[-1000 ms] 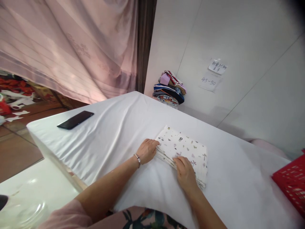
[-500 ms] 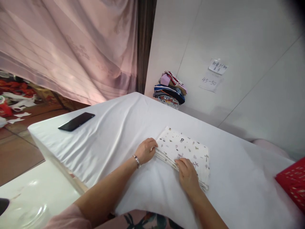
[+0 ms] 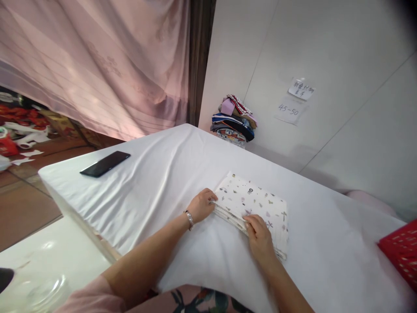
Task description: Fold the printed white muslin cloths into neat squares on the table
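Observation:
A folded white cloth (image 3: 257, 198) with small scattered prints lies in several layers on the white-covered table (image 3: 156, 174). Its near left corner is pinched by my left hand (image 3: 202, 205), which has a bracelet at the wrist. Along the near edge, my right hand (image 3: 260, 234) grips the upper layers between thumb and fingers, the thumb on the edge side. The fingertips under the layers are hidden.
On the left of the table lies a black phone (image 3: 106, 164). A pile of folded fabrics (image 3: 233, 119) sits past the far edge by the wall. At the right is a red basket (image 3: 400, 250). A pink curtain (image 3: 97, 61) hangs at the back left.
Both hands stay on the cloth. My right hand has shifted very slightly along the near edge, and the layers there look a little more parted. The view has moved a little.

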A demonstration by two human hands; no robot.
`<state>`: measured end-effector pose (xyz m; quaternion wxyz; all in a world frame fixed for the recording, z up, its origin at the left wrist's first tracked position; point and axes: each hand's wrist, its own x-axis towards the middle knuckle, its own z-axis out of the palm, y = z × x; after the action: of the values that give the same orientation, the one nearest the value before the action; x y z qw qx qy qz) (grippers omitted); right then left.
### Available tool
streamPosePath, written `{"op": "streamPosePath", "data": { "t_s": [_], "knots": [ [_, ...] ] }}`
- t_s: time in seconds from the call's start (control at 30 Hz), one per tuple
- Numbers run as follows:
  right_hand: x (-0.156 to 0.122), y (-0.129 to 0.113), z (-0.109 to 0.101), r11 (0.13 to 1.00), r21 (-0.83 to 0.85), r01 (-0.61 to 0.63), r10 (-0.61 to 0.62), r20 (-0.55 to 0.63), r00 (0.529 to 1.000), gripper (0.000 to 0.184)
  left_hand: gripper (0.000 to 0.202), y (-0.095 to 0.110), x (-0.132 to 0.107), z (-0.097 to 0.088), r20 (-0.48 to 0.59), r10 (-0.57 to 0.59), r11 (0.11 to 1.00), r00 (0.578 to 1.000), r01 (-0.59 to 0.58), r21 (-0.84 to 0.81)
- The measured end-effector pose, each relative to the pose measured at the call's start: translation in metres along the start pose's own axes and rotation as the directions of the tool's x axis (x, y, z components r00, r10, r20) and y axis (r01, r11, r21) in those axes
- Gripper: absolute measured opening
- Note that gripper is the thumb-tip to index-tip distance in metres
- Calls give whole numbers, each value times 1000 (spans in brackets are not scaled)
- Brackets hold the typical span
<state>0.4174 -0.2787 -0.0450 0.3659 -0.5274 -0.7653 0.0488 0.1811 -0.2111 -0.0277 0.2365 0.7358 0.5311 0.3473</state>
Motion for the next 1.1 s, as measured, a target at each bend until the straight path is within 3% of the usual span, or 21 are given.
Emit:
{"op": "streamPosePath", "data": {
  "t_s": [0.2,0.37,0.6,0.73,0.87,1.1],
  "knots": [
    [0,1,1,1000,22,-9,9,20,1000,23,11,3,-1,9,-103,-113,993,988,107,-56],
    [0,-1,0,1000,23,-6,6,13,1000,23,11,2,-2,10,-132,-47,999,990,49,9],
    [3,-3,-1,998,51,-25,25,3,1000,22,11,4,2,8,-98,-56,998,994,58,13],
    [2,-2,-1,998,46,-30,29,17,999,22,15,5,0,5,-138,44,998,989,-37,55],
    [2,-2,-3,999,23,-37,36,72,997,23,17,4,0,-2,-86,134,984,987,-123,129],
    [3,-7,-6,998,-60,18,-12,103,995,25,16,-3,3,-16,130,235,941,963,-259,217]
  ]
}}
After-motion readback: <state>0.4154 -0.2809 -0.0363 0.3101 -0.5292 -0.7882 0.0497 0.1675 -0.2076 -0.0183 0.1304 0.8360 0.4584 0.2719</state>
